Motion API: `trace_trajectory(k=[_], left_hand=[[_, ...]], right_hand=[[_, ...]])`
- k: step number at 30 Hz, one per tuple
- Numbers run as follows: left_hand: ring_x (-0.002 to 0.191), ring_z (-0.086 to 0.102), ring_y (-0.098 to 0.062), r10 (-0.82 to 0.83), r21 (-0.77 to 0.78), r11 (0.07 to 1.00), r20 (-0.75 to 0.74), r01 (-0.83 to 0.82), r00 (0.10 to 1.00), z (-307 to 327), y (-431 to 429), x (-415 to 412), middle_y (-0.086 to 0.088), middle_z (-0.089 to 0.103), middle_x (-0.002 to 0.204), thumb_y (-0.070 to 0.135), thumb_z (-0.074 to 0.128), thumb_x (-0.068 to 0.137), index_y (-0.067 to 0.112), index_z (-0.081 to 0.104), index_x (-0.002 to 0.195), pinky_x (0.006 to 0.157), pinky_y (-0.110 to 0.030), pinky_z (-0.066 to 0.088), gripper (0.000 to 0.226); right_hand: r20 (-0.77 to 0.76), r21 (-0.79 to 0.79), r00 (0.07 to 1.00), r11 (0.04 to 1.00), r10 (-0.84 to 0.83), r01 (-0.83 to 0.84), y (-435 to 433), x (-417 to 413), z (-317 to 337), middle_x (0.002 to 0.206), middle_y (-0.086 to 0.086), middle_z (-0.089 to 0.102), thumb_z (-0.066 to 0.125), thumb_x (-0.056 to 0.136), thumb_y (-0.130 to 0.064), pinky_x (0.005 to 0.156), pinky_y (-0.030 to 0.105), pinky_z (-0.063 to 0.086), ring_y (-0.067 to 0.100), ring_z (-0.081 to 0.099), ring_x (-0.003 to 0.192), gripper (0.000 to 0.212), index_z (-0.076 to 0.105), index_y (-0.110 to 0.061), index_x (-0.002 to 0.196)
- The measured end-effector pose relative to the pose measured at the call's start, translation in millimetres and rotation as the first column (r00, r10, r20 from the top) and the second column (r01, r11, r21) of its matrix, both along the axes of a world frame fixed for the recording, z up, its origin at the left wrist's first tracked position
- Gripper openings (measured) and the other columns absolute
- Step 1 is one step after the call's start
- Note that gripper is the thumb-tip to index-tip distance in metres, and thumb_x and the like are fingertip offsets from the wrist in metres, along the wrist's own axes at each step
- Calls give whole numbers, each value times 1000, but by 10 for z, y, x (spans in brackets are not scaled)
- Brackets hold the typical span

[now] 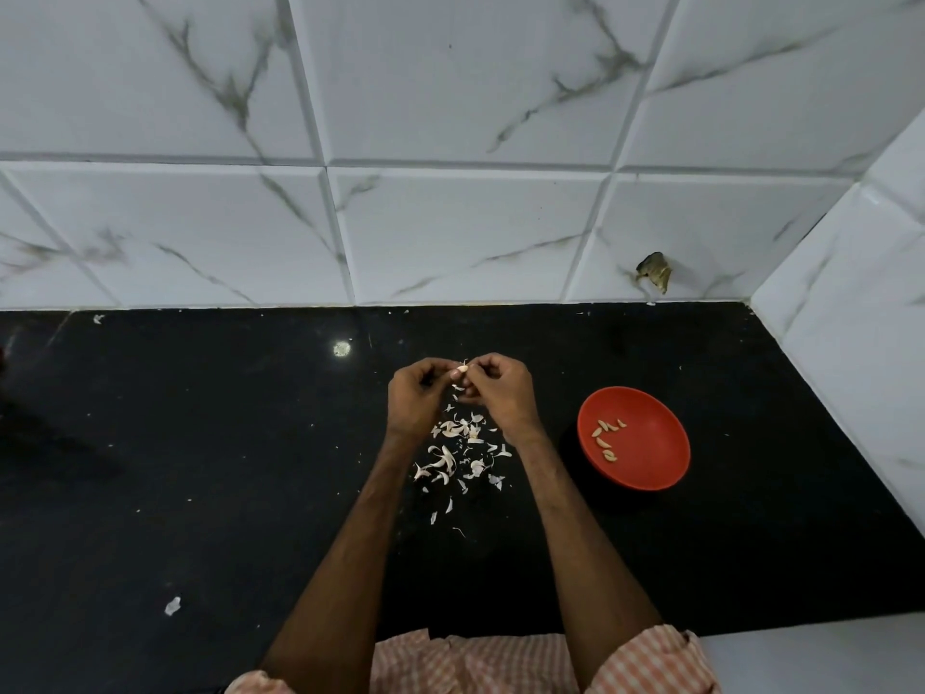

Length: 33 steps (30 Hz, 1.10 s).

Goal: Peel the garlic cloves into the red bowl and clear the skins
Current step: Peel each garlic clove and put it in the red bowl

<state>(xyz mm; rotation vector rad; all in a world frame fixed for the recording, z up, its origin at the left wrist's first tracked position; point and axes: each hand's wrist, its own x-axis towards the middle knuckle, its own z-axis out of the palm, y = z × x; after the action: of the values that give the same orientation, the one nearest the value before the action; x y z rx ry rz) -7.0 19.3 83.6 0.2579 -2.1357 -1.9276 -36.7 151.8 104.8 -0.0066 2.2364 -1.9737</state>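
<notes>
My left hand and my right hand meet above the black counter, and both pinch one small garlic clove between their fingertips. Below them, between my forearms, lies a scatter of pale garlic skins. To the right stands the red bowl with several peeled cloves in its left half. The bowl sits about a hand's width from my right wrist.
White marble-look tiles form the back wall and a side wall at the right. A stray skin scrap lies at the lower left of the counter. A bright spot shines near the back. A dark chip marks the wall.
</notes>
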Motion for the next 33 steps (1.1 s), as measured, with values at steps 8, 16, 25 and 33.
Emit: trace_trajectory(k=[8, 16, 25, 33], left_hand=[[68, 63, -7, 17, 355, 934, 94, -49, 995, 90, 110, 51, -2, 70, 83, 8, 61, 98, 2, 70, 107, 48, -16, 43, 14], [58, 54, -3, -30, 530, 846, 147, -53, 989, 177, 142, 34, 6, 64, 72, 17, 60, 100, 9, 72, 109, 46, -19, 41, 18], [52, 45, -1, -37, 421, 907, 125, -19, 991, 157, 117, 36, -1, 55, 73, 20, 56, 102, 9, 71, 96, 43, -17, 33, 20], [61, 43, -10, -31, 42, 999, 22, 30, 999, 115, 85, 17, 1, 52, 67, 18, 55, 103, 16, 58, 78, 57, -25, 38, 25]], right_hand=[[60, -74, 998, 997, 37, -33, -35, -6, 76, 73, 4, 63, 66, 97, -12, 69, 37, 64, 9, 65, 67, 9, 68, -6, 91], [13, 164, 996, 982, 88, -89, 0, 8, 46, 80, 8, 70, 58, 97, -18, 65, 45, 64, 14, 65, 67, 18, 68, -7, 87], [-142, 288, 986, 957, 85, -41, 59, -16, -8, 78, 1, 66, 67, 97, -22, 61, 47, 61, 21, 67, 70, 15, 66, -9, 88], [-241, 103, 970, 995, 34, -10, -39, -15, 85, 92, -6, 74, 72, 93, -16, 70, 35, 62, 12, 71, 88, 4, 75, -19, 93]])
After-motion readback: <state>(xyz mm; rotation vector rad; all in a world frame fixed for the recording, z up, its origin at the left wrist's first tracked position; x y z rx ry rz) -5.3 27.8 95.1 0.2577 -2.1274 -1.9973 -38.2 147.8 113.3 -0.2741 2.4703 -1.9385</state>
